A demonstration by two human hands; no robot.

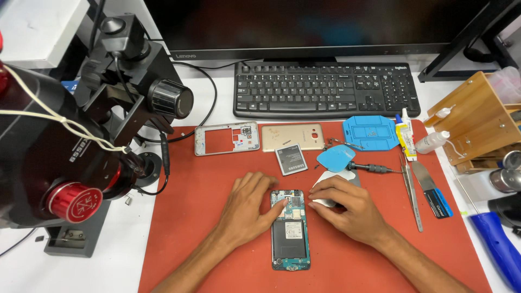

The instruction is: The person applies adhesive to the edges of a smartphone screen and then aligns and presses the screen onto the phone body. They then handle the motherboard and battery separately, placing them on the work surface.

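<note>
An opened phone point(290, 233) lies face down on the red mat point(184, 217), its back cover off and circuit board showing. My left hand point(249, 209) rests flat beside it, fingertips touching the board's upper left. My right hand point(344, 209) lies on the mat to its right, pressing on a thin white opening pick point(331, 176) at the phone's top right corner. Behind the hands lie a grey battery point(291, 159), a gold back cover point(293, 137) and a silver mid-frame point(227, 139).
A microscope point(70, 141) stands at left. A keyboard point(325, 89) and monitor sit behind the mat. To the right lie a blue pick point(335, 158), screwdriver point(372, 168), blue parts tray point(371, 133), glue tube point(404, 138), tweezers point(412, 195), spudger point(431, 192) and wooden rack point(477, 122).
</note>
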